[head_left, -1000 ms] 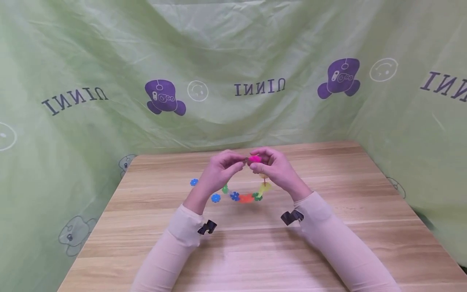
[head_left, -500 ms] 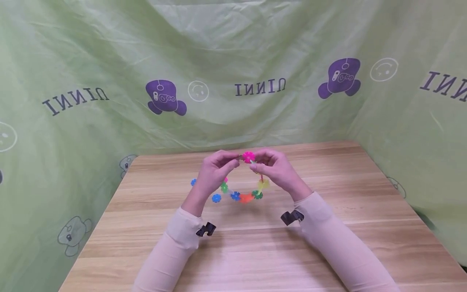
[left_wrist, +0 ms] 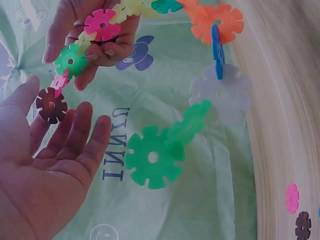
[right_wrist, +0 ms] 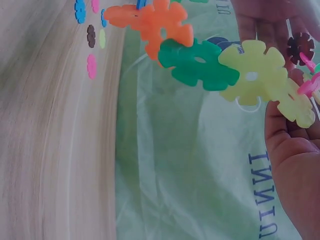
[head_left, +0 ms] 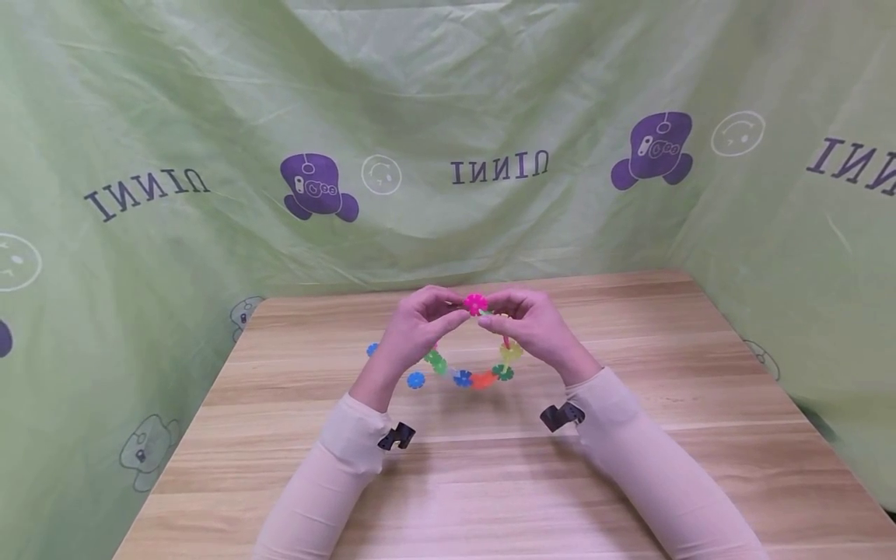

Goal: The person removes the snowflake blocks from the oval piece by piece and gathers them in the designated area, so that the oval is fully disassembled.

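Note:
My left hand point(head_left: 418, 327) pinches a brown notched snowflake disc point(left_wrist: 51, 105) between thumb and fingers. A small pink disc point(left_wrist: 59, 83), edge-on in the left wrist view, overlaps its rim and meets a green disc point(left_wrist: 70, 61). Around that green part of the chain, my right hand point(head_left: 528, 323) holds on with thumb and fingers. From there the linked plastic discs curve down in a loop: yellow, pink, dark green point(right_wrist: 199, 64), orange point(left_wrist: 218, 23), blue point(left_wrist: 218, 52), clear point(left_wrist: 221, 94) and green. A large green disc point(left_wrist: 154, 157) forms the hanging end.
Loose discs lie on the wooden table point(head_left: 462, 498), among them a blue one point(head_left: 416, 380) beside my left wrist, a pink one point(left_wrist: 292, 198) and a brown one point(left_wrist: 303, 226). A green printed curtain point(head_left: 434, 93) surrounds the table's back and sides.
The bright pink disc between my hands has turned from edge-on to facing the head camera. The hanging loop has swung slightly left, then right; both hands stay close together.

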